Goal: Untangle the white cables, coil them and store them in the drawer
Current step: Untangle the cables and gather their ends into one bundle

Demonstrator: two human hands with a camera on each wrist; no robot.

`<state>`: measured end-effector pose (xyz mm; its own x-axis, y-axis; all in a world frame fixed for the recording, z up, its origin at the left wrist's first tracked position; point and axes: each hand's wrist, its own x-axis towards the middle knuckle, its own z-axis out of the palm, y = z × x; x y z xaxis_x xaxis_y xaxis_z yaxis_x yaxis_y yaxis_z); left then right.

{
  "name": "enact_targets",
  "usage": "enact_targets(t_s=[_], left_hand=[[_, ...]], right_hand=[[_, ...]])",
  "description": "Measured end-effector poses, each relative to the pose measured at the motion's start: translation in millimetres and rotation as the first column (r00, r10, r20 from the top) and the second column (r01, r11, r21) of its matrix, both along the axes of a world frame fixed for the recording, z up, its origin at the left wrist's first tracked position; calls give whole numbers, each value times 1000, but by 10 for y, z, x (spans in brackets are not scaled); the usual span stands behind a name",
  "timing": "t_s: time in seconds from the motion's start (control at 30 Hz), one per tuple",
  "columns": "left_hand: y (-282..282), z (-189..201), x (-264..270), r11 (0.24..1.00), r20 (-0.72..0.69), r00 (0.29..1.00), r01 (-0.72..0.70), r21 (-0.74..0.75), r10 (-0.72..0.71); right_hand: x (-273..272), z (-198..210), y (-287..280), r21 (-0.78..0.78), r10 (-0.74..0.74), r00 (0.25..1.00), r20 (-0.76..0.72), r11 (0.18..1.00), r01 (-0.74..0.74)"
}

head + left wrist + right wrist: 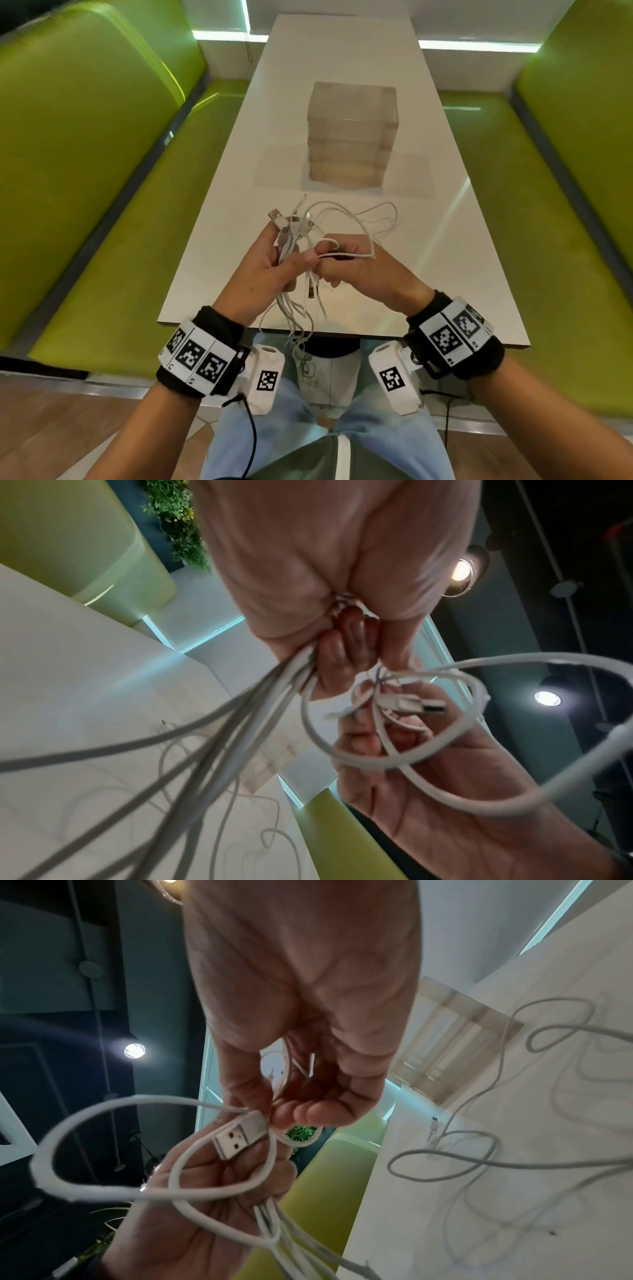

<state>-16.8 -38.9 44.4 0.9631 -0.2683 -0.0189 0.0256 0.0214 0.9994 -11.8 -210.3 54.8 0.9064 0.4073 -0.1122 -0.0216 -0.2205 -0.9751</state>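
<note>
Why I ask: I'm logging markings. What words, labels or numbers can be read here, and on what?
No readable words or brands.
Left wristband: square code markers; tiny characters beside them, too small to read.
Right wristband: the same.
White cables, drawer unit: no markings visible.

Counts on and above the table (219, 192)

Two hands, left (263, 274) and right (363, 270); one drawer box (352, 133); one tangle of white cables (356, 219), strand count unclear; two green benches (102, 212).
</note>
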Motion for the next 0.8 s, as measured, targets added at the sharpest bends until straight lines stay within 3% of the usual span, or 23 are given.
enact_targets(t_s=[0.07,0.17,0.3,0.37,0.47,0.63,0.8], left_hand=[[67,-12,28,996,-8,998,-59,-65,58],[154,-12,67,983,1,994,-111,-149,112],[189,4,109,966,-11,984,-175,-189,176],[186,18,117,960,-31,979,-202,-197,199],[180,33,117,956,-38,977,-214,-201,210],[187,32,133,952,-49,978,-208,-226,202],[190,66,143,946,-46,982,-189,-264,183]], right_hand=[[2,-38,-35,-159,66,997,37,985,-59],[-59,-167,-58,-406,216,975,51,897,-178],[-195,-375,-31,-559,369,928,38,778,-287],[-249,-432,-8,-626,486,874,0,681,-379],[-330,-468,9,-669,588,801,-111,552,-498],[-359,-522,-63,-676,590,769,-247,464,-573],[-318,-548,-142,-670,558,780,-284,466,-578]])
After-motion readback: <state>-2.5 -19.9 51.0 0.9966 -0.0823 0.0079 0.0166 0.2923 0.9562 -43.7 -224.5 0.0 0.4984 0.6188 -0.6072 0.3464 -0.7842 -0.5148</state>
